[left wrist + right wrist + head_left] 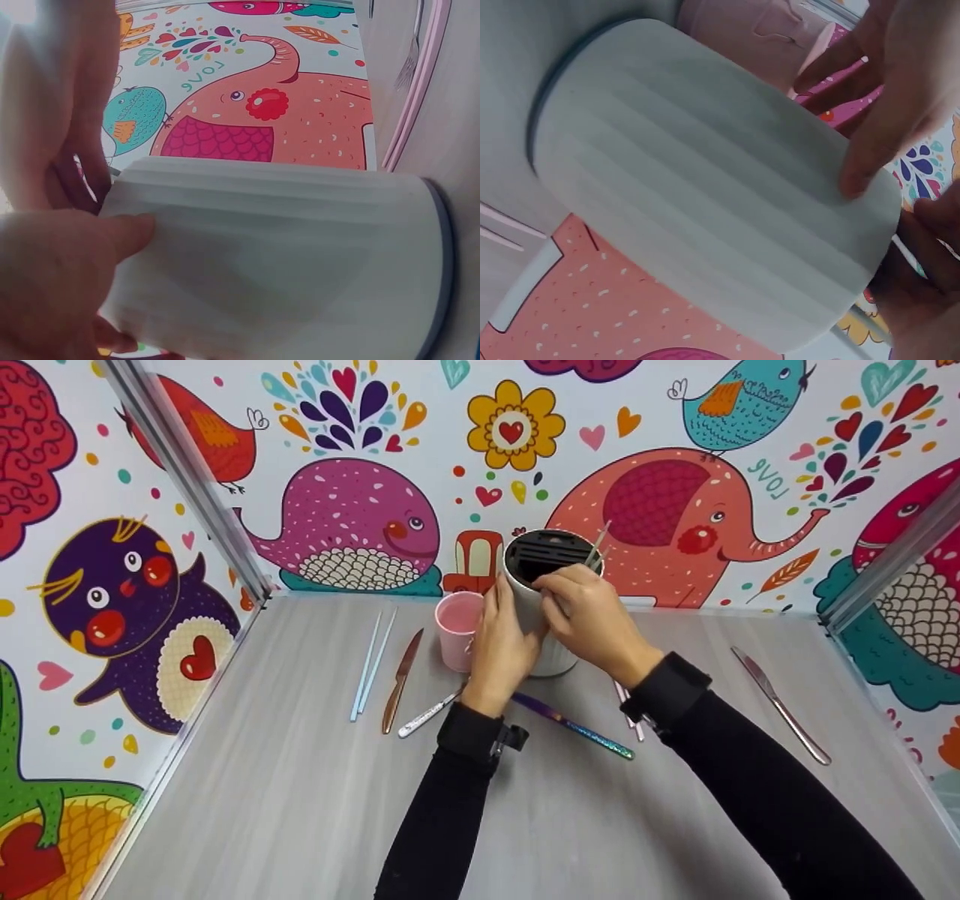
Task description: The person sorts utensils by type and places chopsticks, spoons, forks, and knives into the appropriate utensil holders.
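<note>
A white ribbed cylindrical holder (555, 656) with a black slotted insert (551, 547) stands upright on the table, its ribs plain in the right wrist view. My left hand (502, 641) grips its side near the top, thumb on the ribbed wall. At the rim, my right hand (592, 611) has curled fingers over the near part of the opening; I cannot tell what they pinch. Thin pale sticks (598, 546) rise at the holder's right edge, partly behind the right hand. A pink cup (454, 634) stands just left of the holder, partly covered by the left hand.
On the left lie light blue chopsticks (369, 671), a copper knife (403, 679) and a white-handled utensil (427, 720). An iridescent glitter-handled utensil (592, 736) lies in front. Pink chopsticks (638, 730) and a silver knife (780, 705) lie rightward. Patterned panels (360, 517) enclose the table.
</note>
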`<state>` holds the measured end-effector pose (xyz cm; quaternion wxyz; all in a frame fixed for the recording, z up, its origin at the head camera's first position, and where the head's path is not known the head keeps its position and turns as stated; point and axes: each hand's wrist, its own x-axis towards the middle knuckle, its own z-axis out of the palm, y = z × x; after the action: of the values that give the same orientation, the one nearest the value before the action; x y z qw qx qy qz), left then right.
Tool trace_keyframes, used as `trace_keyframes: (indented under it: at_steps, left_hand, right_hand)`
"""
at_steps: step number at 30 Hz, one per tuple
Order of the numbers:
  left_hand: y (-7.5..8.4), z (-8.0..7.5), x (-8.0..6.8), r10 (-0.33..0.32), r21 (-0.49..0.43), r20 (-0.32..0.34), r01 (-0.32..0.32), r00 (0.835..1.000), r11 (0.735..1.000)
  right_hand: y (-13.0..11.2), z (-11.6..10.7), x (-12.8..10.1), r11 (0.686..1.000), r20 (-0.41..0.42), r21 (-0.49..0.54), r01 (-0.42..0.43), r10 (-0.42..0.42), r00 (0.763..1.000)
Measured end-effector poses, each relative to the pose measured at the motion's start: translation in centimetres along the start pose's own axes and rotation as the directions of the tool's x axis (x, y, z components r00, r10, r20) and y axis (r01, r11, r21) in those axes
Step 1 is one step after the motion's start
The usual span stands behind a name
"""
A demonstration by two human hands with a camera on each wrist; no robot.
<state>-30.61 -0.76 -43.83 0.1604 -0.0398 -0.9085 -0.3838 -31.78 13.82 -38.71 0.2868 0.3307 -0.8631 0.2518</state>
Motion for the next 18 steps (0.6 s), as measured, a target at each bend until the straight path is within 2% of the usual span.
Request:
trace_keyframes:
  at_steps: [3, 6, 9, 18]
  left_hand:
    - [0.0, 0.0, 0.0, 0.009, -0.004, -0.011, -0.009, 1.000, 1.000]
    - [0.0, 0.0, -0.1, 0.007, -0.013, -0.015, -0.007, 1.000, 1.000]
    - [0.1, -0.1, 0.0, -0.016, -0.018, -0.004, 0.016, 1.000, 1.000]
    - [0.2, 0.1, 0.0, -0.062, -0.040, 0.010, 0.062, 0.998, 0.997]
  right_hand:
    - [0.2, -0.5, -0.8, 0.998, -0.097, 0.030, 0.052, -0.049, 0.994]
    - [0.5, -1.2, -1.5, 0.996, -0.118, 0.070, 0.059, -0.051, 0.992]
    - [1.0, -1.7, -2.4, 0.993, -0.096, 0.112, 0.039, -0.028, 0.995]
    - [3.7, -3.0, -5.5, 0.990, 0.041, 0.123, -0.069, 0.064, 0.997]
